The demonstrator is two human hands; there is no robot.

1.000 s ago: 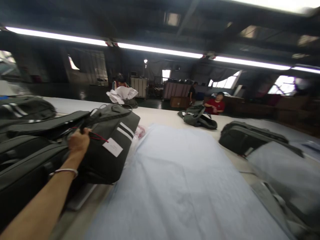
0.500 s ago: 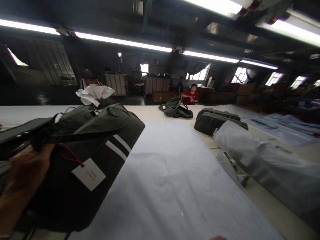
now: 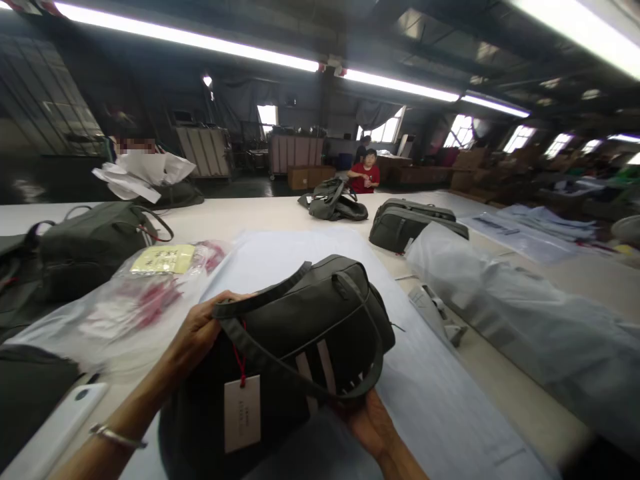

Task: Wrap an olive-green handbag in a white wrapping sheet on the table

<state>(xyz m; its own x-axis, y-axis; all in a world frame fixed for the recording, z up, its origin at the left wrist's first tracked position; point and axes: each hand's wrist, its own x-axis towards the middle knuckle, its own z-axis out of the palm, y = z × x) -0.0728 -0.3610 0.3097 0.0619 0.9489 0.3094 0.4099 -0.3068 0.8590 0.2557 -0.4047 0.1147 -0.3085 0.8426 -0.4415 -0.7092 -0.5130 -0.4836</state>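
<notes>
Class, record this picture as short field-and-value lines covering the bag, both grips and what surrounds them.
Bag: dark, striped, over a pale sheet
Left grip: on the bag's end, beside a strap
Right grip: at its lower side, partly hidden
Tag: white, on a red cord
Left of bag: clear plastic packet, yellow label
Across the table: person in red

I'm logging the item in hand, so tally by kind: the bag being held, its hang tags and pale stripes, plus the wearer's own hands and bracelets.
Dark green duffel bag: 1
White hang tag: 1
Pale stripes: 2
Hands, left hand and right hand: 2
Silver bracelet: 1
Total: 7
</notes>
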